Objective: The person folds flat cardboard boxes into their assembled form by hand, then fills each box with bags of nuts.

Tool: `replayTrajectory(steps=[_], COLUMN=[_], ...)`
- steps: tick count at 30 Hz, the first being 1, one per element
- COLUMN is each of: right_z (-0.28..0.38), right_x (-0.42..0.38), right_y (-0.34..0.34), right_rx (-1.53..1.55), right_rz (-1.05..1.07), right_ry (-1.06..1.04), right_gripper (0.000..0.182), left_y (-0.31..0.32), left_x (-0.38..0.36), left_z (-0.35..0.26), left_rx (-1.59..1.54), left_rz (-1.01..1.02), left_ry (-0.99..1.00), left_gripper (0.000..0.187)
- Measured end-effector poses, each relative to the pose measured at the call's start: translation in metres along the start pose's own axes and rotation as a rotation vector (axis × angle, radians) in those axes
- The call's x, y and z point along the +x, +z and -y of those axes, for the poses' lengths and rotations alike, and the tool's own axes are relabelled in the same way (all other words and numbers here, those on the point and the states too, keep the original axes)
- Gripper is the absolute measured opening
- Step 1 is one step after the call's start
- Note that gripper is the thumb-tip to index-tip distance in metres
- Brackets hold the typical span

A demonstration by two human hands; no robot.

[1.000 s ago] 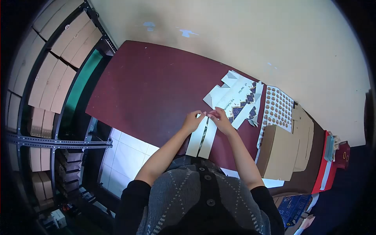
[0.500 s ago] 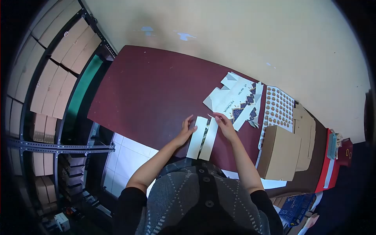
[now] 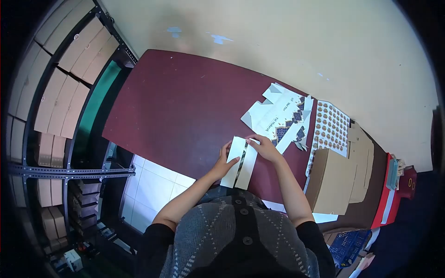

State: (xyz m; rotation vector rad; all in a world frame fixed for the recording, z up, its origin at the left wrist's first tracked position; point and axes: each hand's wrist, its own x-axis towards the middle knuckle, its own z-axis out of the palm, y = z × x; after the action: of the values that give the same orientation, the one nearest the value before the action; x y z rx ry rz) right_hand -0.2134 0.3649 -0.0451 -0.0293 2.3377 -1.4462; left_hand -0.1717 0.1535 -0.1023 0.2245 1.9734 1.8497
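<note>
A narrow white cardboard box (image 3: 249, 167) lies on the maroon tabletop close to my body. Its two long top flaps meet nearly at the middle, with a thin dark patterned gap between them. My left hand (image 3: 225, 163) grips the left side, thumb on top of the flap. At the far right corner my right hand (image 3: 262, 147) holds the box, with its fingers bent over the edge of the right flap. What is inside the box is hidden apart from the strip in the gap.
Flat white printed cartons (image 3: 273, 116) lie beyond my right hand. Right of them is a sheet of round stickers (image 3: 331, 125), then brown cardboard boxes (image 3: 330, 183). The maroon table (image 3: 185, 102) meets a wall at the back. Shelves of boxes (image 3: 58, 99) stand at left.
The gap between the two flaps has narrowed. My left hand has come in against the box's side, and my right hand has shifted left onto the far end of the right flap.
</note>
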Motion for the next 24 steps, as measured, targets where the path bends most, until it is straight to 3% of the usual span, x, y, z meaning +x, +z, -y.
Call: replayTrajectory(steps=[8,10,14,24], right_z=[0.002,-0.002,0.002,0.011], right_x=[0.001,0.000,-0.004,0.005], right_y=[-0.001,0.002,0.003,-0.003], right_rx=[-0.061,-0.019,-0.014,-0.131], right_rz=[0.016,-0.063,-0.094,0.041], right_ry=[0.075,-0.046,-0.013,0.100], right_gripper=[0.039,0.040,0.039,0.046], left_y=[0.000,0.000,0.001,0.000], left_x=[-0.002,-0.002,0.000,0.003], left_z=[-0.010,-0.009,-0.001,0.010], left_rx=[-0.040,-0.022,-0.012,0.006], left_rz=[-0.010,-0.016,-0.025,-0.027], left_ry=[-0.052,-0.029,0.000,0.037], left_gripper=[0.075,0.075,0.075,0.076])
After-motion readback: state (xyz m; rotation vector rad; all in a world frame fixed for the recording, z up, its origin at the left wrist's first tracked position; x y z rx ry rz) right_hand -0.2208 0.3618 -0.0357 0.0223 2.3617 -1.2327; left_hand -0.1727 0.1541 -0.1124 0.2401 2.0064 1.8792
